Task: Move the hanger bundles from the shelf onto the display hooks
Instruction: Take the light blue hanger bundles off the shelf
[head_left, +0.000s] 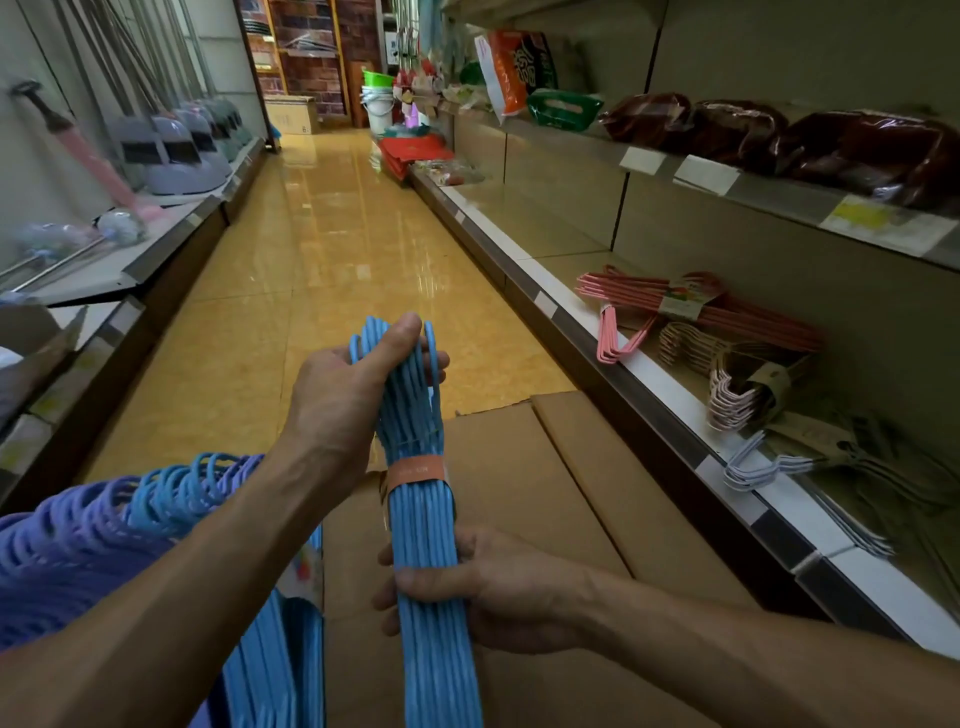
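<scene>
A blue hanger bundle (421, 499) with an orange paper band is held upright in front of me over the aisle. My left hand (343, 395) grips its hook end at the top. My right hand (488, 592) grips its lower part. On the low shelf (675, 395) at the right lie a pink hanger bundle (727, 312), a pale pink bundle (737, 384) and a white bundle (810, 467). At the lower left, blue and purple hanger bundles (156, 509) hang side by side by their hooks; what carries them is hidden.
A brown cardboard box (561, 467) lies on the floor under my hands, against the shelf's base. Dark red packs (831, 140) fill the upper right shelf. Brooms and dustpans (182, 145) line the left side. The tiled aisle (332, 218) runs ahead to buckets and boxes.
</scene>
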